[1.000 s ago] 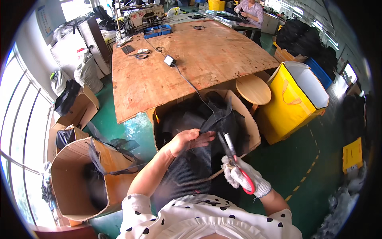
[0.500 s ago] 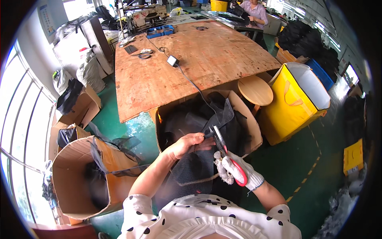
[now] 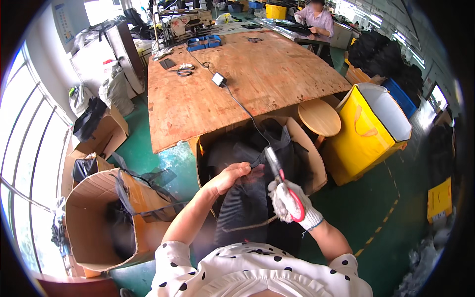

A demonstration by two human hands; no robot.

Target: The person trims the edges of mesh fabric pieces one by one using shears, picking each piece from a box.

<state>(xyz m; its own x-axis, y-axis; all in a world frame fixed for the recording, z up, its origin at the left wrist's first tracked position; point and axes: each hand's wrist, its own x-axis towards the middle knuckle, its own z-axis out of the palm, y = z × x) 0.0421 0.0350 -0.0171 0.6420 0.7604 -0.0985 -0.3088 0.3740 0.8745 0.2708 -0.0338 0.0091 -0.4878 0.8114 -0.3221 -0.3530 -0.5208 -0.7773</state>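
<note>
Black mesh fabric [image 3: 242, 205] hangs in front of me, its upper edge pinched between the thumb and fingers of my bare left hand [image 3: 231, 177]. My right hand [image 3: 292, 200], in a white knit glove, grips red-handled scissors [image 3: 275, 163]. Their blades point up and away, just right of the held edge, and look closed, though motion blurs them. Beneath and beyond both hands stands an open cardboard box [image 3: 310, 153] filled with more black mesh.
A wooden table [image 3: 232, 94] lies ahead, with a small black device [image 3: 218, 79] and its cable on top. To the right are a round stool [image 3: 319, 118] and a yellow bag [image 3: 363, 138]. Another open carton [image 3: 101, 222] stands left. A person [image 3: 316, 22] works at the far end.
The scissors have shifted slightly down and right, and their blades, apart before, now look together. My left hand keeps hold of the mesh edge, moving slightly left.
</note>
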